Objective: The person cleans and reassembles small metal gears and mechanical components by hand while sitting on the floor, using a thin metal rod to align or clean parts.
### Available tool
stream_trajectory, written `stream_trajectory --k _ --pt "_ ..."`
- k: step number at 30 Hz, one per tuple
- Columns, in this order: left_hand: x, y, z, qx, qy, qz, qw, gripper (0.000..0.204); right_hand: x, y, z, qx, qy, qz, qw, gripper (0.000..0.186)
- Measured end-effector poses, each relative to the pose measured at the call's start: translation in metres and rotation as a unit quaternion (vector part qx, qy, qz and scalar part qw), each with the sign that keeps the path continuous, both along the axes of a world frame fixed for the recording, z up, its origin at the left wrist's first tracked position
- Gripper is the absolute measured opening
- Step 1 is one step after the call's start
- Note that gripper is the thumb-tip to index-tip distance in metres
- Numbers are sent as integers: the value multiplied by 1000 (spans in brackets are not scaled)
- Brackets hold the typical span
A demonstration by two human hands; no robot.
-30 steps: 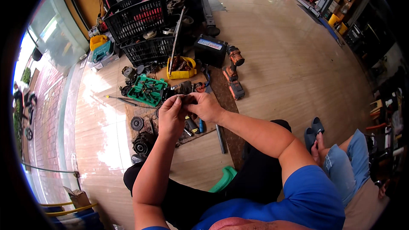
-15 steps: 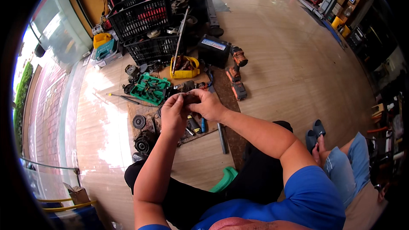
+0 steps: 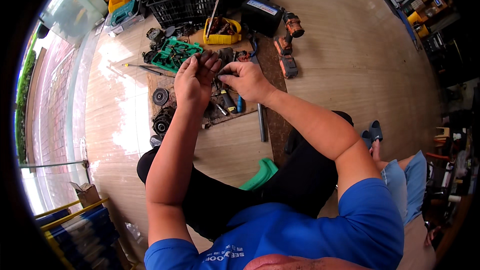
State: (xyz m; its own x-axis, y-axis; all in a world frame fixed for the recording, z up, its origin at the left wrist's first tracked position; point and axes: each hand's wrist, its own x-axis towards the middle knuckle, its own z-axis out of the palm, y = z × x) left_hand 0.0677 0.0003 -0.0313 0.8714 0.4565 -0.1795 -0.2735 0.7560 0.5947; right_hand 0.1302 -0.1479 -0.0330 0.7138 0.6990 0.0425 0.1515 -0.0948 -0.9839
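My left hand is curled around a small dark part. My right hand is just to its right, thumb and forefinger pinched on something too small to name. Beneath them on a stained mat lie a yellow-and-black tool, a blue tool, a short metal piece and dark round parts. A green open tool case and a yellow container of greasy parts lie farther back.
Black crates, a car battery and orange power tools stand beyond. A metal bar lies right of the mat, a green plastic piece below it. Another person's legs are at right. A glass doorway is at left.
Both hands appear higher in the picture, as does the whole scene. My hands, pressed together before, are now slightly apart, my left fingers raised around the dark part and my right hand drawn rightward.
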Motion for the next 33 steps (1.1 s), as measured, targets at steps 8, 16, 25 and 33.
stream_trajectory --k 8,16,25,33 --pt "1 -1 4 3 -4 -42 999 17 9 -2 -5 -11 -61 27 998 19" --pt "-2 9 5 50 -60 -276 958 17 41 -28 9 -193 -389 112 894 14" --pt "-9 -21 13 296 114 -319 893 21 58 -38 13 -173 -424 41 888 15" --pt "-3 -22 -3 384 169 -237 876 24 40 -34 21 -148 -403 7 903 15"
